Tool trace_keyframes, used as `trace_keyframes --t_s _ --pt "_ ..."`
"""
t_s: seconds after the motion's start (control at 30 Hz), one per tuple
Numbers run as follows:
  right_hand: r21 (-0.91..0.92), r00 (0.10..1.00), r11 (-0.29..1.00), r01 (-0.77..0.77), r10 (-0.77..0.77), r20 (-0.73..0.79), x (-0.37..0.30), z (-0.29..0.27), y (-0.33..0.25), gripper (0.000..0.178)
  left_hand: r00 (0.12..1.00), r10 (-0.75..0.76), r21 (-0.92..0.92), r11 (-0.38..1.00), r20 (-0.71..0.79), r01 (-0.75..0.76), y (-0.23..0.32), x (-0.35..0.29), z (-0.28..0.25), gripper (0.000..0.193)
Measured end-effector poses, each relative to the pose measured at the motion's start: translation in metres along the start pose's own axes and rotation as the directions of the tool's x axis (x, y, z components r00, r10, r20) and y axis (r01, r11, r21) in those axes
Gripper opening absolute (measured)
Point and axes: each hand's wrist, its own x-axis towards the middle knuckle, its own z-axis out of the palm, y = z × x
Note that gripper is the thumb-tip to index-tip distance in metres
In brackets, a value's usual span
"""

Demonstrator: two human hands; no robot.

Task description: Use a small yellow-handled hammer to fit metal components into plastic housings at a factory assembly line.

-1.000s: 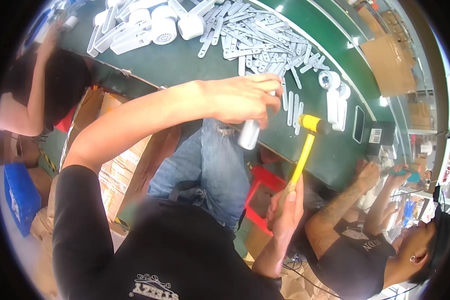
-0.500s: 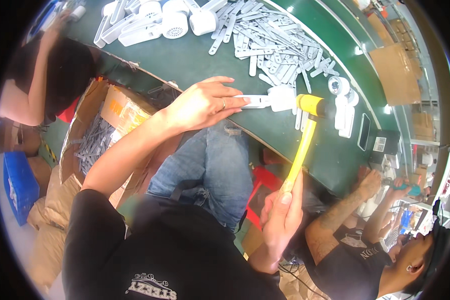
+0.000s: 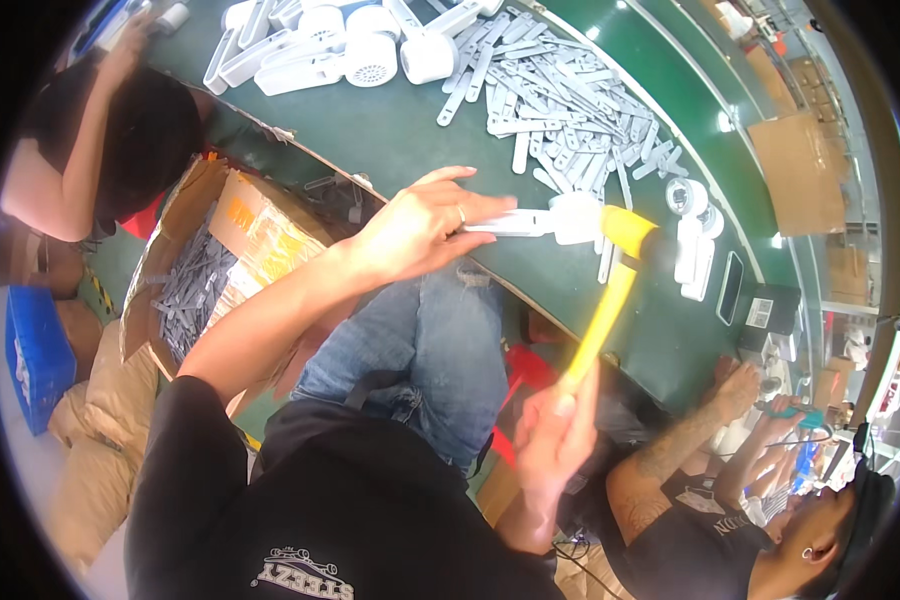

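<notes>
My left hand (image 3: 420, 225) grips the handle of a white plastic housing (image 3: 575, 218), a long-handled piece with a round head. The housing lies level over the near part of the green table, its round head pointing right. A mallet (image 3: 602, 320) with a yellow handle and a yellow head with a dark end is held in my right hand (image 3: 558, 430), fingers wrapped round the lower handle. Its head is right beside the round head of the housing; whether they touch I cannot tell. The mallet is slightly blurred.
Flat grey plastic strips (image 3: 560, 100) lie heaped on the green table (image 3: 410, 130). More white housings (image 3: 370, 60) are grouped at the far left, others (image 3: 692, 240) at the right by a phone (image 3: 731, 285). Left of my legs stands a carton (image 3: 270, 215) with grey strips. Co-workers sit on both sides.
The view has shifted a little, so the table things appear lower and further right. The mallet's head stays beside the housing's round head, slightly closer. Both hands keep their holds.
</notes>
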Motion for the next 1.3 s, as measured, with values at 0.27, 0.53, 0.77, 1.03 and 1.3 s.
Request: trace_keyframes --t_s 0.27,0.53,0.77,1.03,1.3 --pt "-0.228 0.991 0.971 0.076 -0.048 0.127 0.016 0.017 0.015 0.054 0.921 -0.389 -0.075 0.919 -0.019 0.387 0.01 -0.009 0.002 0.08" --pt "0.202 0.985 0.968 0.148 -0.126 -0.119 0.073 0.0 0.042 0.055 0.901 -0.304 -0.046 0.951 -0.308 0.305 0.022 -0.035 -0.078 0.028" --pt "0.395 0.992 0.912 0.108 -0.075 -0.097 0.115 -0.004 0.08 0.055 0.62 -0.46 0.199 0.679 -0.636 0.707 -0.097 -0.008 -0.193 0.033" --pt "-0.019 0.948 0.996 -0.09 0.08 -0.307 0.122 -0.037 0.053 0.06 0.602 -0.551 0.328 0.518 -0.578 0.79 -0.21 0.023 -0.247 0.056" --pt "-0.618 0.877 0.768 -0.168 -0.17 -0.449 0.235 -0.135 0.097 0.046 0.897 -0.299 0.344 0.846 -0.325 0.407 -0.12 -0.022 -0.144 0.037"
